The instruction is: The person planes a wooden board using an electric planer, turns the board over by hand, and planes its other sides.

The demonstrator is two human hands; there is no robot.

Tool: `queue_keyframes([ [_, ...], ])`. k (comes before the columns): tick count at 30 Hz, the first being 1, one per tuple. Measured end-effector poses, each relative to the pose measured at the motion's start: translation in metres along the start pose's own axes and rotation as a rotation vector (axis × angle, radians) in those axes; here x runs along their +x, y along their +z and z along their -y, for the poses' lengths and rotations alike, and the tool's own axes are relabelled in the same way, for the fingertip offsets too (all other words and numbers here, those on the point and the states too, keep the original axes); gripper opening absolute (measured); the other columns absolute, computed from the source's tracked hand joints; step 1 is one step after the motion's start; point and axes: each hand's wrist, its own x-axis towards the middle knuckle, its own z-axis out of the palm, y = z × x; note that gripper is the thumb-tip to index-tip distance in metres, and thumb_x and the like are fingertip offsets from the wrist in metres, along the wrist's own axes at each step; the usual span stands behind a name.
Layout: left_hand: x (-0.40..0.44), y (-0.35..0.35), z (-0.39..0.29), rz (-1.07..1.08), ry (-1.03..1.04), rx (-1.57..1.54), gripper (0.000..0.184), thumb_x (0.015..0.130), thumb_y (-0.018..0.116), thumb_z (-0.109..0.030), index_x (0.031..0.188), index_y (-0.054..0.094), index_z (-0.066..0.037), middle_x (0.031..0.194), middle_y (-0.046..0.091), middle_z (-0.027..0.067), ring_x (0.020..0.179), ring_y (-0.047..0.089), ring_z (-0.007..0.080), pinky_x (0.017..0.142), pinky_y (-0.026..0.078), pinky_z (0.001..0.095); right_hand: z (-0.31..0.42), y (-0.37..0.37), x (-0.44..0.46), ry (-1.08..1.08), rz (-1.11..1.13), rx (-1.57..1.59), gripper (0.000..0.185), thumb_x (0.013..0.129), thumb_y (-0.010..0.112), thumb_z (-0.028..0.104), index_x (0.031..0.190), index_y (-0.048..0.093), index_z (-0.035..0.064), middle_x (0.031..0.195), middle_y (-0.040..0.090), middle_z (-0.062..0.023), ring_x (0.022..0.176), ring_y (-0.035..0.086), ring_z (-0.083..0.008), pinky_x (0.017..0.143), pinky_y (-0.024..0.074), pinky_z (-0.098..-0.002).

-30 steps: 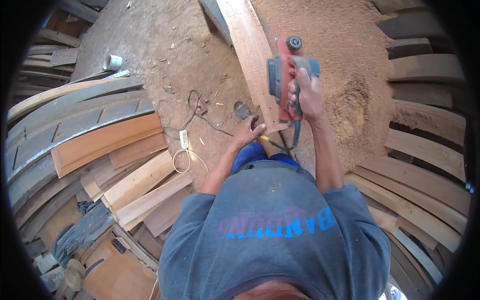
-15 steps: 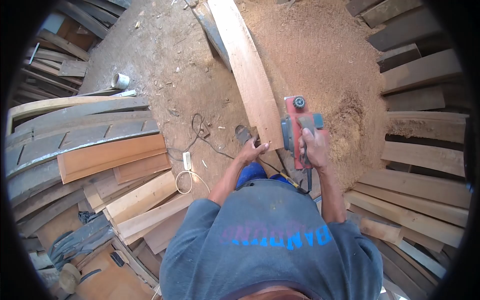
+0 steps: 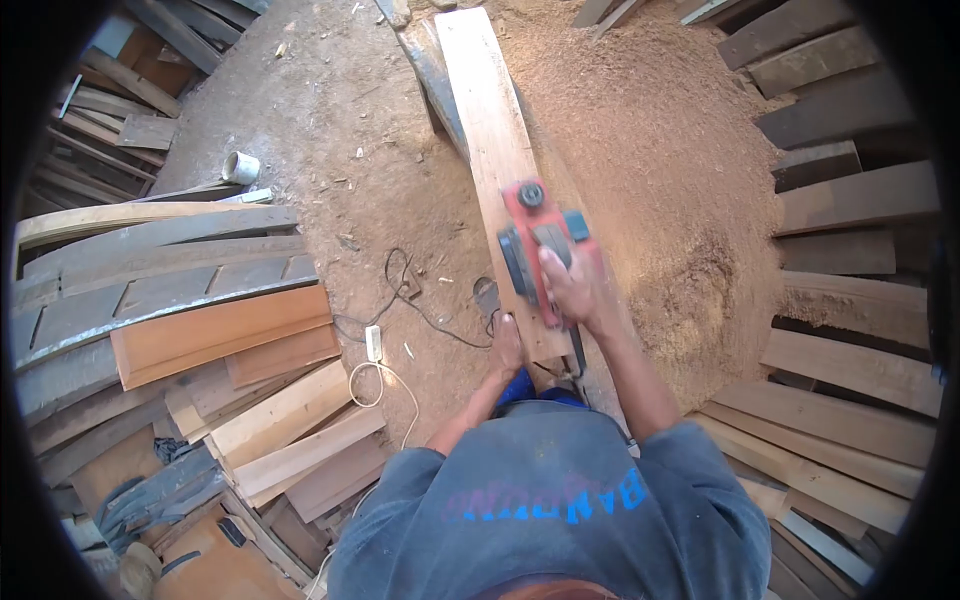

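Observation:
A long, pale wooden board point(image 3: 487, 110) runs away from me, its near end close to my body. My right hand point(image 3: 573, 287) is closed around the handle of a red electric planer point(image 3: 527, 215). The planer lies over the near part of the board, slightly blurred by motion. At the board's left edge, near its end, my left hand point(image 3: 507, 345) grips the wood; some of its fingers are hidden. A dark bench point(image 3: 432, 65) shows beneath the board's far part.
Stacked planks point(image 3: 855, 365) line the right side. More timber and orange-brown panels point(image 3: 220, 330) lie to the left. Sawdust point(image 3: 690, 200) covers the floor on the right. A dark cord point(image 3: 430, 310), a white power strip point(image 3: 374, 343) and a white bucket point(image 3: 240, 167) are on the left.
The planer in my right hand has moved left, from beside the board onto it. My left hand has shifted from the board's end to its left edge, and the board's angle has changed slightly.

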Motion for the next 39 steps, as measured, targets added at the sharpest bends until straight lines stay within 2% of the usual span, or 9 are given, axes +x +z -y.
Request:
queue_keyframes([
  [2,-0.020,0.008,-0.079,0.091,-0.158,0.028,0.068,0.113,0.014,-0.042,0.142,0.054,0.005,0.133,0.065,0.0209,0.127,0.062,0.0305,0.112,0.044,0.0391,0.012,0.006,0.068,-0.072,-0.002,-0.054,0.039,0.107,0.051,0.038,0.085,0.062,0.0074,0.065,0.053,0.0030,0.055,0.052,-0.0081,0.049,0.0437,-0.0293],
  [5,-0.001,0.003,-0.008,-0.018,0.083,0.234,0.070,0.112,0.014,-0.043,0.139,0.056,0.007,0.130,0.066,0.0238,0.126,0.062,0.0329,0.112,0.044,0.0404,0.050,0.016,0.178,-0.053,0.013,-0.028,0.043,0.105,0.056,0.042,0.083,0.065,0.0066,0.068,0.059,0.0005,0.057,0.056,-0.0096,0.051,0.0458,-0.0283],
  [12,0.003,-0.004,0.010,0.023,0.072,0.270,0.071,0.112,0.013,-0.042,0.136,0.058,0.006,0.127,0.068,0.0236,0.121,0.064,0.0338,0.109,0.046,0.0422,0.090,0.021,0.293,-0.041,0.020,0.102,0.045,0.101,0.064,0.050,0.082,0.065,0.0083,0.069,0.061,0.0004,0.054,0.056,-0.0101,0.050,0.0477,-0.0279],
  [18,0.002,0.000,-0.009,-0.005,0.082,0.101,0.074,0.111,0.015,-0.052,0.137,0.059,0.002,0.121,0.071,0.0170,0.115,0.067,0.0285,0.105,0.049,0.0405,0.041,0.005,0.200,-0.068,-0.027,0.084,0.039,0.102,0.064,0.045,0.086,0.066,0.0092,0.068,0.060,0.0013,0.055,0.055,-0.0091,0.050,0.0466,-0.0278],
  [23,-0.003,0.015,-0.041,-0.101,0.018,-0.339,0.078,0.109,0.019,-0.061,0.138,0.061,-0.002,0.116,0.074,0.0115,0.110,0.069,0.0242,0.103,0.051,0.0398,0.005,-0.034,0.006,0.082,0.133,0.023,0.038,0.103,0.058,0.044,0.092,0.063,0.0076,0.069,0.058,0.0001,0.059,0.055,-0.0111,0.055,0.0450,-0.0312],
  [26,0.024,-0.028,0.003,0.194,-0.237,-0.369,0.083,0.104,0.024,-0.071,0.143,0.056,-0.005,0.123,0.071,0.0091,0.110,0.068,0.0202,0.103,0.051,0.0399,-0.039,-0.064,-0.102,0.153,0.152,0.003,0.031,0.103,0.057,0.037,0.094,0.063,0.0072,0.066,0.056,0.0014,0.056,0.053,-0.0093,0.053,0.0432,-0.0287],
  [31,-0.003,-0.013,-0.076,0.200,-0.148,-0.032,0.061,0.090,0.080,-0.038,0.133,0.062,0.002,0.114,0.072,0.0089,0.103,0.067,0.0196,0.089,0.054,0.0345,-0.061,-0.094,-0.201,0.225,-0.040,0.228,0.030,0.102,0.060,0.035,0.094,0.063,0.0064,0.065,0.054,0.0031,0.053,0.051,-0.0079,0.050,0.0426,-0.0268],
  [37,-0.009,-0.061,-0.119,0.106,-0.219,0.490,0.063,0.087,0.080,-0.041,0.126,0.066,0.006,0.111,0.074,0.0133,0.100,0.070,0.0230,0.091,0.054,0.0348,-0.085,-0.087,-0.202,0.220,-0.196,0.181,0.037,0.099,0.066,0.039,0.104,0.064,0.0022,0.071,0.060,0.0007,0.057,0.054,-0.0080,0.052,0.0461,-0.0266],
  [39,-0.023,-0.092,-0.144,0.035,-0.078,0.667,0.065,0.081,0.082,-0.046,0.118,0.070,0.006,0.114,0.073,0.0217,0.104,0.071,0.0321,0.093,0.054,0.0392,-0.099,-0.083,-0.194,0.194,-0.197,0.148,0.035,0.101,0.065,0.040,0.098,0.064,0.0044,0.069,0.058,0.0020,0.054,0.053,-0.0069,0.050,0.0445,-0.0254],
])
